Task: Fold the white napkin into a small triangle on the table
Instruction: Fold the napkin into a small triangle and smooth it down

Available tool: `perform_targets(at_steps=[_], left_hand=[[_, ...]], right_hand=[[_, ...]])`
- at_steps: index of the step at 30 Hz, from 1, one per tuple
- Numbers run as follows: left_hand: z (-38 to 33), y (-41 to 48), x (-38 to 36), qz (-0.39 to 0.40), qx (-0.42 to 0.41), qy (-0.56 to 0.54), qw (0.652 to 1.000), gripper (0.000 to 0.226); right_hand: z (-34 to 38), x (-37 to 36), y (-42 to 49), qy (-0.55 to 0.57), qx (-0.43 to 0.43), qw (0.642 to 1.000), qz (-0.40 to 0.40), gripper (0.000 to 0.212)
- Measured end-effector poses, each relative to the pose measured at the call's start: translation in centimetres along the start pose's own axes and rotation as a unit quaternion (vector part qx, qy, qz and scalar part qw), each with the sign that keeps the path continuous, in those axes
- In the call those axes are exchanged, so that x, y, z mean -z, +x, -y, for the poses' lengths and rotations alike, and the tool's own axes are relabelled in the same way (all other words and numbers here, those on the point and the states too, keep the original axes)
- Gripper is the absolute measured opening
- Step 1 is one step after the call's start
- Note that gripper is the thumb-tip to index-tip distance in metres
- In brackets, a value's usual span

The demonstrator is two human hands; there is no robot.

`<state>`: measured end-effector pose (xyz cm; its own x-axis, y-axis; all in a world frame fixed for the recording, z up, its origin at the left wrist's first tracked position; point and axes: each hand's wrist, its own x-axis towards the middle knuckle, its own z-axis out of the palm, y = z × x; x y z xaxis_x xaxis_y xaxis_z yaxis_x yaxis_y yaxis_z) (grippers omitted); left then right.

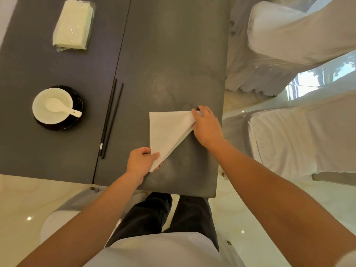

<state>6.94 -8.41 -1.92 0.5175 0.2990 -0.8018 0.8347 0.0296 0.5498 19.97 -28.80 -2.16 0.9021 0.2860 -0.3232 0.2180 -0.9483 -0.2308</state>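
Observation:
The white napkin [166, 132] lies on the dark grey table [173, 64], folded into a large triangle with its long edge running from lower left to upper right. My left hand [141, 161] pinches the napkin's near corner between thumb and fingers. My right hand [207, 124] grips the far right corner, where the layers are slightly lifted and spread apart.
Black chopsticks [110, 119] lie to the left of the napkin. Further left sits a white bowl with a spoon [53, 106] on a black saucer. A wrapped pack of napkins [74, 25] lies at the far left. White-covered chairs [300, 33] stand along the right.

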Motion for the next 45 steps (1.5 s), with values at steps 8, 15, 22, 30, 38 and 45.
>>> perform_targets(at_steps=[8, 15, 22, 30, 38, 45], left_hand=[[0.8, -1.3, -0.2, 0.052, 0.056, -0.067, 0.995, 0.028], [0.9, -0.6, 0.5, -0.041, -0.007, -0.016, 0.999, 0.017], [0.9, -0.5, 1.0, -0.066, -0.039, 0.104, 0.992, 0.019], [0.4, -1.4, 1.0, -0.071, -0.073, 0.194, 0.976, 0.015], [-0.1, -1.4, 1.1, -0.071, -0.097, 0.278, 0.953, 0.020], [-1.7, -2.4, 1.0, -0.097, -0.217, 0.408, 0.881, 0.070]], right_hand=[[-1.3, 0.7, 0.9, 0.046, -0.020, 0.997, -0.064, 0.031], [-2.7, 1.0, 1.7, 0.091, -0.023, 0.992, -0.089, 0.023], [-3.4, 1.4, 1.6, 0.180, -0.047, 0.980, -0.076, 0.016], [-3.3, 1.6, 1.7, 0.098, -0.011, 0.991, -0.086, 0.010], [-4.0, 1.8, 1.7, 0.001, 0.046, 0.997, -0.058, 0.014], [-2.9, 3.7, 2.4, -0.060, 0.014, 0.997, -0.044, 0.022]])
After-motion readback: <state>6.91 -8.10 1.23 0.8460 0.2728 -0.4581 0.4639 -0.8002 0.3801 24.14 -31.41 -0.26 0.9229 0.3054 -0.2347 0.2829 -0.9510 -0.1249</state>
